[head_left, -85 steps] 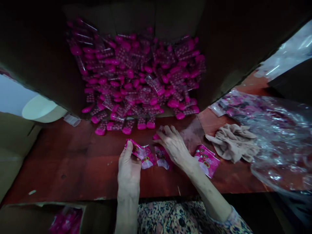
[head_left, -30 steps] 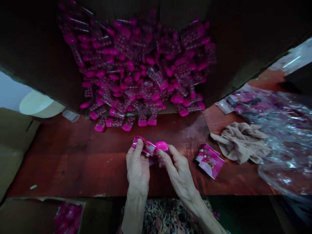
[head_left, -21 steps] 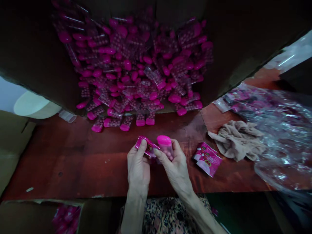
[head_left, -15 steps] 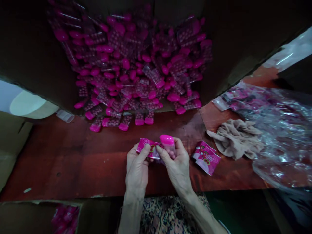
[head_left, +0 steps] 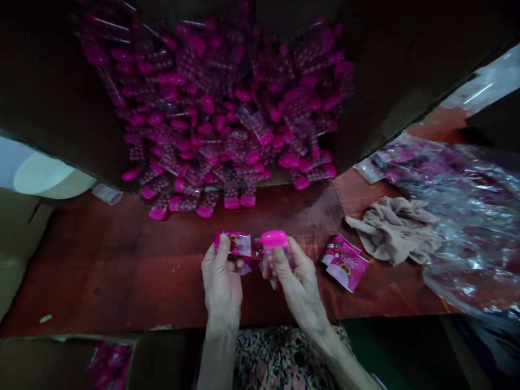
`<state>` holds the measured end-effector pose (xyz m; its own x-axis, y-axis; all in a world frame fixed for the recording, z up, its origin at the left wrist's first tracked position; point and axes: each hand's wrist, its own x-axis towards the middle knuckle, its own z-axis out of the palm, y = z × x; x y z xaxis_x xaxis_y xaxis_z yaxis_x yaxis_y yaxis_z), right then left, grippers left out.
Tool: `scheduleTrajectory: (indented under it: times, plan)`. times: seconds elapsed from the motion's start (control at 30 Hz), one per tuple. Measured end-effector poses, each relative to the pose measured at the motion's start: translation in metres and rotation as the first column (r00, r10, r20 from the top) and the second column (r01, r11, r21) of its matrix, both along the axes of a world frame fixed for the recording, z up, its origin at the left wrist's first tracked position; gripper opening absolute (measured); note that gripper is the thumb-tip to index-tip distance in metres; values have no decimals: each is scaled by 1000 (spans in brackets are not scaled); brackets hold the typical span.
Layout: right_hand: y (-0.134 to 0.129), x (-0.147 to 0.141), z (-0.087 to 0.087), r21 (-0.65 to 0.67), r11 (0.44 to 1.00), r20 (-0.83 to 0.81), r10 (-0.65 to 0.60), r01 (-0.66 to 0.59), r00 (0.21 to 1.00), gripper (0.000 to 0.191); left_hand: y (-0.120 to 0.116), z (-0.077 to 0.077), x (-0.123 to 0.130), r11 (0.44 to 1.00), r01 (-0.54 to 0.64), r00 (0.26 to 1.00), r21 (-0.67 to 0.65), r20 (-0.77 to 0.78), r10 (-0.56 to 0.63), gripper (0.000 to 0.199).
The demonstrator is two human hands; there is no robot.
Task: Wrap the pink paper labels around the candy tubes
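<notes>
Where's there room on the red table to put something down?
The widest bare patch of red table lies left of the left hand, below the front pink-capped bottles; a pale scrap lies near its corner. A narrower strip runs between those bottles and the right hand. Right of that hand, it's crowded: pink wrappers, crumpled cloth, clear plastic bag.

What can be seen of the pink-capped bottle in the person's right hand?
The pink-capped bottle has a glossy, plastic-looking cap and a clear body with pinkish contents. Its cap end points toward the picture's top. The right hand grips it over the red tabletop, hiding much of the body.
</notes>
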<state>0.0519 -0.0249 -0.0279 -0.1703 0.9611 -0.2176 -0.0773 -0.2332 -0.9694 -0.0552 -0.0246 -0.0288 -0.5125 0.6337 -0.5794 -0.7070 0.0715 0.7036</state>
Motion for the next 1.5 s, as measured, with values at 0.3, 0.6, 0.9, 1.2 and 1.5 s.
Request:
scheduleTrajectory:
  times: [0.3,0.6,0.9,1.2,1.5]
  plan:
    - [-2,-1,4,17,983,170,179,-184,969,27,0,-2,2,997,46,997,67,64,-50,23]
    - [2,3,2,34,984,244,163,-177,956,29,0,5,0,982,127,990,137,-82,-116,15]
    - [-3,1,-2,19,979,330,184,-201,926,27,1,-5,7,977,181,983,108,-54,-176,15]
    - [3,9,-5,1,977,153,211,-213,965,26,-1,-2,2,917,372,924,144,32,-380,22]
    - [-1,7,-9,120,983,244,104,-137,964,25,-2,3,6,855,458,868,243,89,-489,26]
